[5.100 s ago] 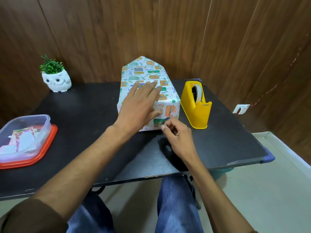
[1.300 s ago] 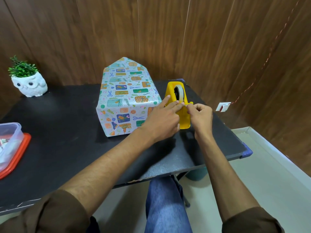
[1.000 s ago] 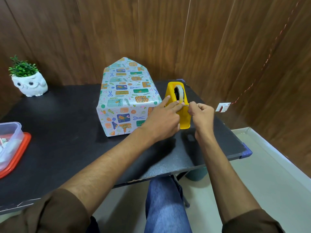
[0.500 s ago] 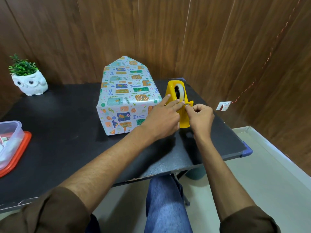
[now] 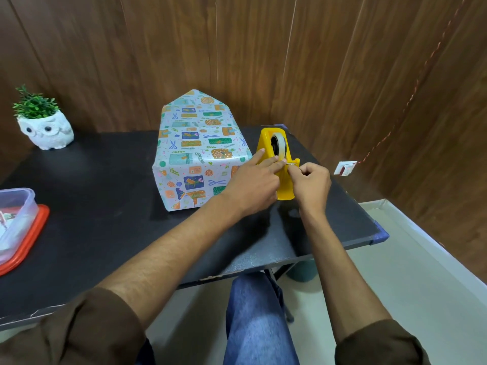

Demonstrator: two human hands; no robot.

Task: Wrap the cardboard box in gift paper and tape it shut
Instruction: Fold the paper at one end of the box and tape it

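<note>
Currently, item by item, from your hands outward.

Right hand (image 5: 311, 185): curled, with thumb and forefinger pinching the tape end (image 5: 290, 163) at the cutter lip of the tape dispenser (image 5: 283, 192).

Left hand (image 5: 253, 184): fingers straight and close together, laid against the dispenser's left side. It grips nothing and appears to be steadying the dispenser.

Change: five seconds ago your left hand lay flat on the box and your right worked at its near end. Both have since moved to the dispenser. Over the last second the right hand has kept its pinch with little travel.

Judgement: you are drawing a strip to fix a fold, and it is not yet cut.

Wrapped box (image 5: 197, 154): on the table (image 5: 92, 206), just left of the dispenser. Your left hand crosses its near right corner, and whether they touch cannot be told. The long axis runs from you toward the wall, nearly parallel to the dispenser. The near end faces you and is folded shut.

Far flap (image 5: 196, 104): pointed, standing upright at the wall end, not yet folded down.

Also on the table: owl planter (image 5: 46, 130) at far left, and plastic container (image 5: 15, 219) at the left edge.
</note>
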